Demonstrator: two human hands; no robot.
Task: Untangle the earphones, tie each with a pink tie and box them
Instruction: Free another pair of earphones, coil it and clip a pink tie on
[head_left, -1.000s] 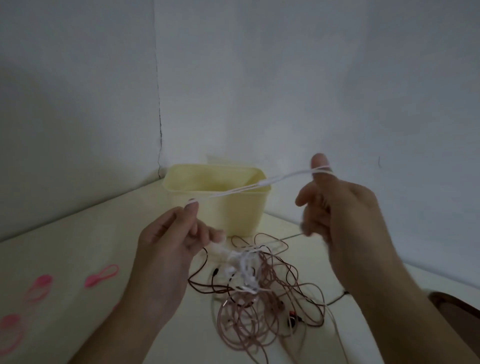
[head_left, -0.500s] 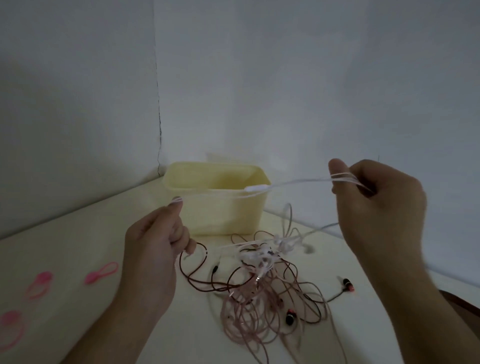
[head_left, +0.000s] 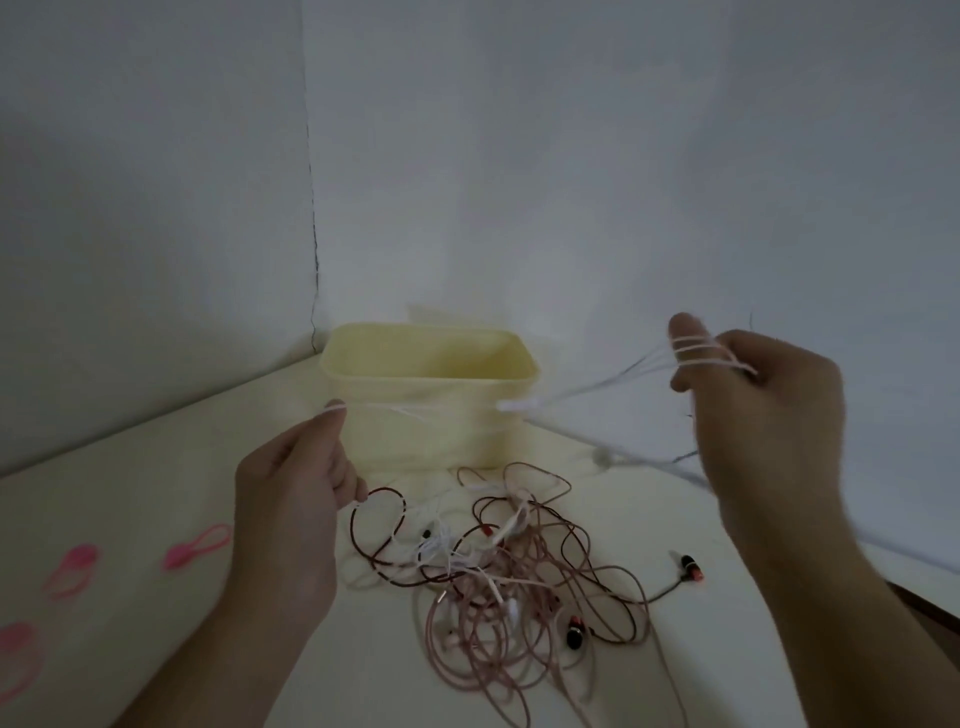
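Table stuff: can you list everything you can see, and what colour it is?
white earphone cord: one, white, stretched in the air between both hands
tangled earphones: one heap, pink and dark red cords, on the table before the box
box: one, pale yellow, open, in the corner
pink ties: three seen, pink, on the table's left
table: one, cream
left hand: pinches the cord
right hand: cord looped round a finger

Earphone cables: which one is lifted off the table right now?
The white cable, stretched in the air between the left hand and right hand; the pink and dark red ones lie tangled on the table.
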